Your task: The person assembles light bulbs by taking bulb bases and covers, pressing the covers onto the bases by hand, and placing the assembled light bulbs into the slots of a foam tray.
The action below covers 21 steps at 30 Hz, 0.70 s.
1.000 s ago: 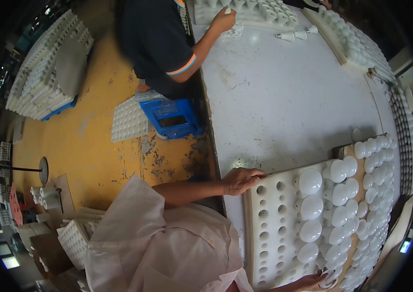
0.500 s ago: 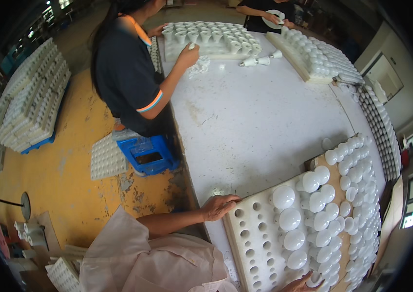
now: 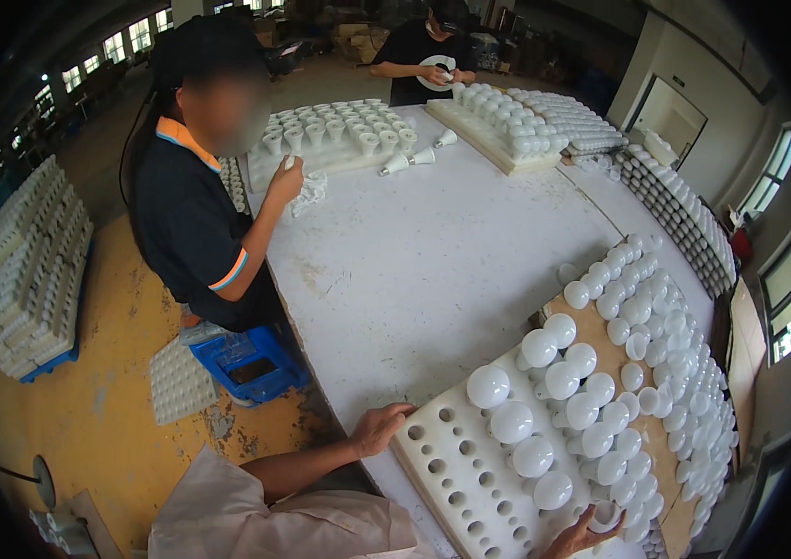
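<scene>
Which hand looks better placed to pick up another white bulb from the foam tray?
Probably the right hand: it lies beside the bulbs. The left hand rests on the foam tray corner, among bare holes.

One view only, worn on the head, looking steeply down and forward over the white surface [image 3: 433,270]. It sits close above the foam tray [image 3: 470,475] at the near edge, where the wearer's arms enter from the bottom. The fisheye lens bends straight edges and blacks out the corners, yet reaches the far end of the surface, the yellow floor [image 3: 107,391] at left and windows at right.
</scene>
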Tool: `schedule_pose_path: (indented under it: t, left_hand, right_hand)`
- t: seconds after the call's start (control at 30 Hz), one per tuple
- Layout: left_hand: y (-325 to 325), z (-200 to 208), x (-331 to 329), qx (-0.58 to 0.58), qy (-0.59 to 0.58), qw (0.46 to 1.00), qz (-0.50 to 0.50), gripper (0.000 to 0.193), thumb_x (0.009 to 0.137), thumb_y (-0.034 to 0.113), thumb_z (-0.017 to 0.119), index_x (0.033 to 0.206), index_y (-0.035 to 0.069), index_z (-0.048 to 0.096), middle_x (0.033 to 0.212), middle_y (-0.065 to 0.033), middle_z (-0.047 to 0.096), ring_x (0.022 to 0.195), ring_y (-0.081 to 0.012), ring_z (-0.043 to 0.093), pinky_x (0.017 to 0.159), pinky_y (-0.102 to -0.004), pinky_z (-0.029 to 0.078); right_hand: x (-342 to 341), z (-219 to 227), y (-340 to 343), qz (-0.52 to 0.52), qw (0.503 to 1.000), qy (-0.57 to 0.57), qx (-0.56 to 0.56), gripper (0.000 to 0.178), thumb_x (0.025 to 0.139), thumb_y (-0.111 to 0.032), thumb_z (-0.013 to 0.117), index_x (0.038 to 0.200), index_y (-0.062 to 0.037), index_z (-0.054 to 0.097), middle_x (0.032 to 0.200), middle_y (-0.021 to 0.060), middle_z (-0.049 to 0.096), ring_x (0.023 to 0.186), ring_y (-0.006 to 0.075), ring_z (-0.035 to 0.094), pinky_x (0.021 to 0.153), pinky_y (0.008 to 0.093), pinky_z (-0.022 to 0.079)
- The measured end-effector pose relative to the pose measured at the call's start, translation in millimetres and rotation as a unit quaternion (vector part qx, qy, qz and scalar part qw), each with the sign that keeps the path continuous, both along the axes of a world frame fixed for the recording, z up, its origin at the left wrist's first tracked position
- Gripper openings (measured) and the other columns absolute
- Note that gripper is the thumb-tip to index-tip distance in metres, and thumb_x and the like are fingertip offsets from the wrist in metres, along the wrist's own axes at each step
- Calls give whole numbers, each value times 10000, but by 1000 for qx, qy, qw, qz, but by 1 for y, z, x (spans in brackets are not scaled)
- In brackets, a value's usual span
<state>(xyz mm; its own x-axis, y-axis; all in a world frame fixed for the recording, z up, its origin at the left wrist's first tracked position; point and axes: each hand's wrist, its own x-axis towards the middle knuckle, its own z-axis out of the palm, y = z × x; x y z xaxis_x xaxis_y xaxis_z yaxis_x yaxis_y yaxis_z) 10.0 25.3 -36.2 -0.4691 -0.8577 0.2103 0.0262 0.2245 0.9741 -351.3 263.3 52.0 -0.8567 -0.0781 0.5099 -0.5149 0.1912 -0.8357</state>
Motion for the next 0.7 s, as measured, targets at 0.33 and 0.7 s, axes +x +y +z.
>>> schedule_pose_path:
  t: [0.33, 0.7]
  left_hand:
    - [1, 6, -3, -10, -7, 1000, 8, 406, 1005, 273, 342, 1229, -29, 495, 1109, -160, 620, 1020, -209, 588, 914, -325, 439]
    - [1, 5, -4, 16, 4, 1000, 0, 397, 1010, 263, 347, 1237, -30, 488, 1124, -159, 613, 1058, -206, 576, 935, -330, 434]
  right_hand:
    - [31, 26, -15, 48, 997, -56, -10, 876, 736, -98, 776, 1402, -41, 210, 1356, 205, 377, 1161, 294, 451, 889, 438, 487]
    - [25, 20, -11, 44, 998, -33, 10, 855, 751, -172, 784, 1379, 26, 240, 1342, 228, 390, 1145, 302, 461, 936, 440, 446]
